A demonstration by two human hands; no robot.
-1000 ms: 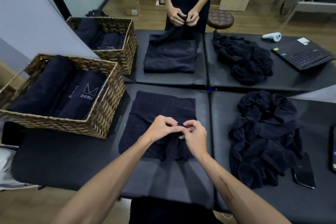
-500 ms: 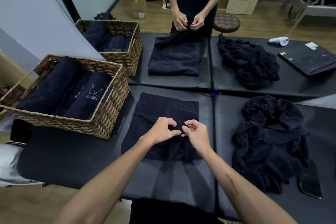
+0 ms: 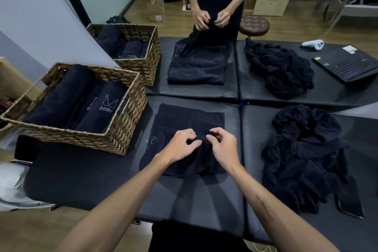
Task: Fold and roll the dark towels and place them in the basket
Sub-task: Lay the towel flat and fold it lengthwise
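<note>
- Near the bench's (image 3: pixel 86 180) front edge lies the half-folded towel (image 3: pixel 190 120), spread flat so it can be rolled.
- Both hands, left (image 3: pixel 180 145) and right (image 3: pixel 223 147), pinch a bunched fold at its middle, probably to start the roll.
- At the left edge the basket (image 3: pixel 122 129) holds rolled towels, close for dropping in.
- Rightward waits a loose pile (image 3: pixel 302 153).
</note>
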